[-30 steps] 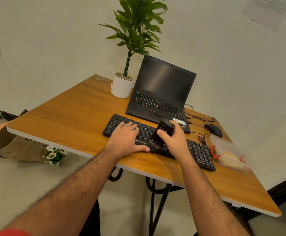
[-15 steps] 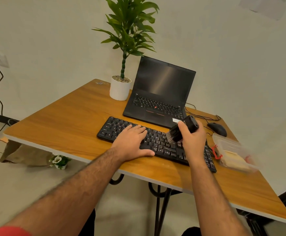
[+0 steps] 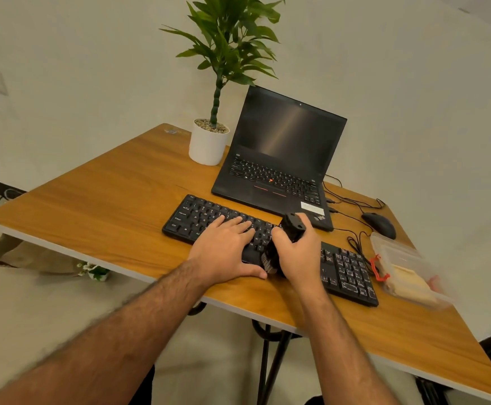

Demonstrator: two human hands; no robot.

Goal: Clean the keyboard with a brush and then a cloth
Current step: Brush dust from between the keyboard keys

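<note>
On the counter [image 3: 98,206], the left hand [image 3: 224,252] lies flat on the keyboard [image 3: 346,273]; the right hand [image 3: 299,252] grips the brush [image 3: 292,226], bristles maybe touching keys

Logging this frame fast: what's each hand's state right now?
Left hand: open, flat on the keyboard.
Right hand: closed around the brush.

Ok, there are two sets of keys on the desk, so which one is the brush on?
The separate black keyboard nearest the desk's front edge. The left hand rests flat on it while the right hand grips the brush. The laptop behind it is untouched.
</note>
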